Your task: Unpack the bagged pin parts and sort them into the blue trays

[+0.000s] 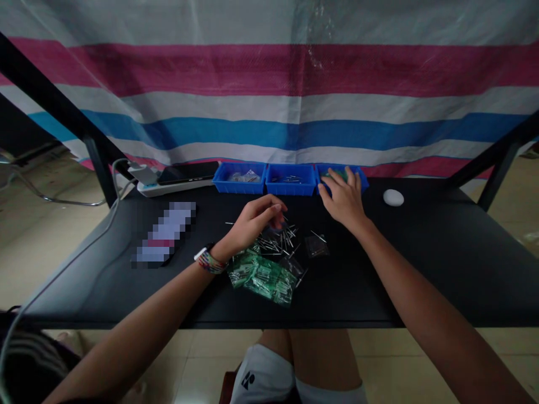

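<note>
My right hand (344, 197) reaches over the right blue bin (365, 180) with its fingers spread apart. Green material (340, 175) shows in that bin between the fingers. My left hand (251, 223), with a woven bracelet at the wrist, is closed with bent fingers above a loose pile of thin metal pins (278, 244). Something small and clear shows just under its fingers, but whether they hold it is hard to make out. Green plastic packets (265, 279) filled with pale pieces lie below the pile. A small clear bag (316, 246) with pins on it lies to the right.
The left blue bin (240, 189) contains clear bags, and the middle blue bin (290, 189) has several pins. A dark phone (188, 173) rests on a white power strip (151, 192). A blurred-out phone (165, 235), a white cable (84, 245) and a white oval object (393, 197) are on the table.
</note>
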`<state>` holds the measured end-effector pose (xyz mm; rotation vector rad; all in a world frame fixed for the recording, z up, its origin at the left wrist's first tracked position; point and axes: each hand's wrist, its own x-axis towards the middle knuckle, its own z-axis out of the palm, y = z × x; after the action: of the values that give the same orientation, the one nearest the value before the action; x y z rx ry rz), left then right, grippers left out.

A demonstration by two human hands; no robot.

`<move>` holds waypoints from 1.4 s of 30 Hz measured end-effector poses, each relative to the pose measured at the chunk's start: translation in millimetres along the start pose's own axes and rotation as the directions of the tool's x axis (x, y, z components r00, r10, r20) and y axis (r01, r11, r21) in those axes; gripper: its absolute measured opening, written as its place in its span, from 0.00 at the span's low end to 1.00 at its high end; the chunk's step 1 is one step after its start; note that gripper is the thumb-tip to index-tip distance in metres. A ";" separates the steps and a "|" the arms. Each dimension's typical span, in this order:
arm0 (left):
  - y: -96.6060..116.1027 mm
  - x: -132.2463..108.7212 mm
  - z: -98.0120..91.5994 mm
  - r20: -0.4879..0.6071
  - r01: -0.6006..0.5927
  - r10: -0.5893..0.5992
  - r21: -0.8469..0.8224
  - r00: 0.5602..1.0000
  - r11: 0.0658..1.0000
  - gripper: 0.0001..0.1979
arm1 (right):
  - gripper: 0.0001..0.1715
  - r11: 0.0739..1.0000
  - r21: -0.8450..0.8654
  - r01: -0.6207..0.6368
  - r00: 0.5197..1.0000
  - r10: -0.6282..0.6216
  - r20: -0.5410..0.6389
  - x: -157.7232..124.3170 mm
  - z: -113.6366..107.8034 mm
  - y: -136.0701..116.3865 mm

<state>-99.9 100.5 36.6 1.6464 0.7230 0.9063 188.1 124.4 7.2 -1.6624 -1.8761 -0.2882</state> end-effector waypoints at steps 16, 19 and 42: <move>1.1 4.6 -10.6 -0.183 -0.053 0.043 -0.051 0.982 0.997 0.13 | 0.26 0.983 0.173 0.063 0.998 -0.057 -0.038 -8.0 -7.5 -20.3; -2.3 5.9 -12.3 -0.238 -0.048 0.013 -0.141 0.971 0.989 0.14 | 0.20 0.877 0.430 0.214 0.966 -0.255 0.040 -18.3 -13.4 -47.4; -4.5 6.9 -14.0 -0.221 -0.049 0.040 -0.034 0.974 0.998 0.15 | 0.08 0.545 0.831 -0.109 0.992 0.011 0.122 -38.9 -17.5 -101.2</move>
<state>-108.2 114.4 35.6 1.5476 0.8162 1.1411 97.6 64.0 22.0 -1.0390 -1.5909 0.6771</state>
